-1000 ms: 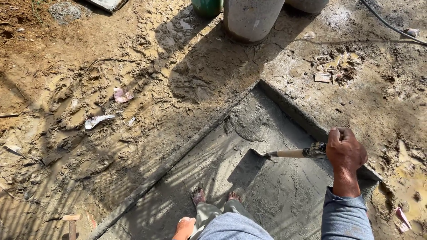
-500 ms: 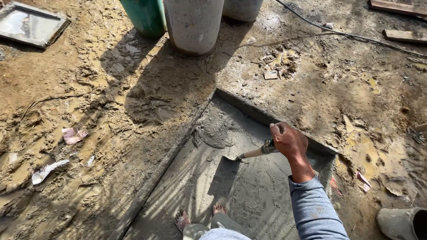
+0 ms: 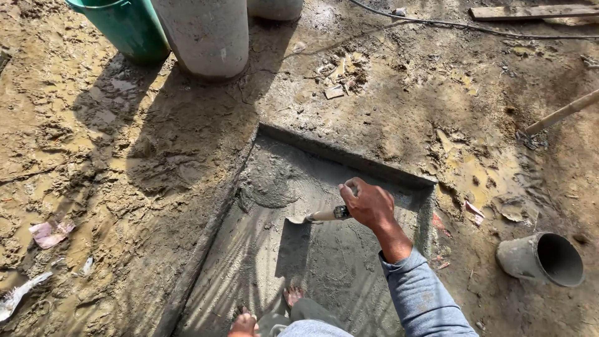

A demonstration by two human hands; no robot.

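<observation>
My right hand (image 3: 369, 203) is shut on the wooden handle of a trowel (image 3: 318, 216). The trowel's blade lies against wet grey cement in a shallow sunken rectangle (image 3: 274, 249) cut into the muddy ground. A lump of thicker cement (image 3: 268, 184) sits near the pit's far left corner. My left hand (image 3: 243, 324) shows at the bottom edge, near my knee, fingers partly in view. A bare foot (image 3: 292, 294) stands on the wet cement below the trowel.
A green bucket (image 3: 125, 28) and a grey concrete cylinder (image 3: 206, 37) stand at the top left. A small grey bucket (image 3: 544, 259) lies on its side at the right. A wooden tool handle (image 3: 561, 113), a cable (image 3: 437, 24) and a plank (image 3: 530, 11) lie farther off.
The view has swung left and down, so the pit sits more central. My right hand and trowel have shifted slightly across the cement. The tipped grey bucket has come into view.
</observation>
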